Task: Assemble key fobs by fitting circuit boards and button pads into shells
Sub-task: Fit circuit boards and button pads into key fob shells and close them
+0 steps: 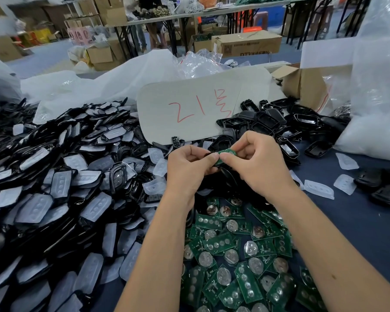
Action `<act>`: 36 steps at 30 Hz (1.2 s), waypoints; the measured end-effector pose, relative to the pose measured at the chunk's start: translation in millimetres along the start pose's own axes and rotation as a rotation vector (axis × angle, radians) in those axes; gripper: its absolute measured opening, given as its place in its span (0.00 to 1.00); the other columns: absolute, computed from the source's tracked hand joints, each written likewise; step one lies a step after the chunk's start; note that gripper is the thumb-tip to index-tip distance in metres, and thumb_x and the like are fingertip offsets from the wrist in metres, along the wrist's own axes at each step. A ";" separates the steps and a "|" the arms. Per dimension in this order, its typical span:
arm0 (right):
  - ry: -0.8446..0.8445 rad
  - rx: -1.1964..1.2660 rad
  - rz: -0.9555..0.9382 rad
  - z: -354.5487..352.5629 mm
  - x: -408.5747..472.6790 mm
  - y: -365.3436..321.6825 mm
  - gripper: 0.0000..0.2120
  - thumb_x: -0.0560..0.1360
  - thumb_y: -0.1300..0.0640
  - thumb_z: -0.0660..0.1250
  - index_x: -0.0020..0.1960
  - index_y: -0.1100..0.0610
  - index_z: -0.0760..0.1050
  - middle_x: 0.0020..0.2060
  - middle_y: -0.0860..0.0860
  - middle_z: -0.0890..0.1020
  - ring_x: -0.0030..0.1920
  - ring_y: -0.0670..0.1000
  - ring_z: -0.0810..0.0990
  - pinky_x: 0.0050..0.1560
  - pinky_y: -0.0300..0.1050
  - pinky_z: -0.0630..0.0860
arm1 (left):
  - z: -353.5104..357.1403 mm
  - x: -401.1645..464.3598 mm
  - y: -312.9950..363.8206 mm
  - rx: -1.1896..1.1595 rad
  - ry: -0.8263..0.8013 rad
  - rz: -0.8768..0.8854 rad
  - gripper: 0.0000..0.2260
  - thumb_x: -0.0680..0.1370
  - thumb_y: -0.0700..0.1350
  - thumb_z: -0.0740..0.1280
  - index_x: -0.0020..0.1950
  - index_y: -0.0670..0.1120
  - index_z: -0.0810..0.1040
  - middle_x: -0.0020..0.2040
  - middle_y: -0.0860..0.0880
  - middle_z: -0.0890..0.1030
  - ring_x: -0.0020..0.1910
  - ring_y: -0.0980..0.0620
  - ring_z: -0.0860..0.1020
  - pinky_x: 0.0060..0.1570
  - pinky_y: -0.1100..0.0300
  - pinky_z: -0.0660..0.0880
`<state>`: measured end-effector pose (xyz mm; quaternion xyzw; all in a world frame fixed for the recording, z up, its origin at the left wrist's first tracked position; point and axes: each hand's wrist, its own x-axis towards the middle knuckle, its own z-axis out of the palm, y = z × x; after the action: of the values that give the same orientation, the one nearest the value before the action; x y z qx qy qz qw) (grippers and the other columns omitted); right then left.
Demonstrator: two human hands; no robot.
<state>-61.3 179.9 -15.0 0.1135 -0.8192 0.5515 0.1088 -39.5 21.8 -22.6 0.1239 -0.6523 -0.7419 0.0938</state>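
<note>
My left hand [189, 164] and my right hand [254, 161] meet at mid-table, both curled round one small assembly. A green circuit board [226, 154] shows between the thumbs and fingertips, with a black shell [214, 171] partly hidden under the fingers. Below my forearms lies a heap of green circuit boards [239, 255] with round metal battery clips. To the left spreads a big pile of black shells topped with translucent button pads [61, 199]. More empty black shells [279, 124] lie behind my hands to the right.
A grey card [189, 109] with red writing lies flat behind my hands. Clear plastic bags [378, 97] rise at the right, a cardboard box [306, 84] behind them. Loose button pads [319, 189] lie on the blue tabletop at right. Tables and cartons fill the background.
</note>
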 end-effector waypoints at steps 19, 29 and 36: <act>-0.040 0.140 0.089 -7.9 0.1 3.0 0.09 0.72 0.50 0.81 0.45 0.51 0.82 0.31 0.51 0.80 0.27 0.48 0.73 0.31 0.43 0.71 | -10.0 -2.6 7.9 0.045 -0.059 0.081 0.09 0.74 0.32 0.76 0.42 0.43 0.79 0.35 0.46 0.83 0.31 0.50 0.81 0.42 0.56 0.83; 0.013 0.359 0.075 8.7 -0.3 -1.9 0.03 0.76 0.61 0.76 0.49 0.59 0.83 0.31 0.52 0.84 0.27 0.48 0.80 0.27 0.38 0.76 | -12.4 -3.0 14.2 -0.116 -0.073 0.077 0.09 0.74 0.33 0.76 0.50 0.42 0.81 0.38 0.47 0.83 0.34 0.49 0.82 0.46 0.56 0.82; 0.033 0.318 0.043 32.8 -11.7 -17.6 0.05 0.77 0.57 0.77 0.49 0.55 0.82 0.34 0.52 0.85 0.29 0.51 0.83 0.28 0.44 0.78 | -32.9 -1.3 30.9 -0.025 -0.074 0.090 0.07 0.75 0.34 0.75 0.47 0.45 0.83 0.39 0.46 0.83 0.33 0.52 0.79 0.37 0.62 0.76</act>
<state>-46.6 143.9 -15.1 0.1024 -0.7220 0.6781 0.0910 -28.9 -12.9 4.2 0.0660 -0.6507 -0.7492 0.1045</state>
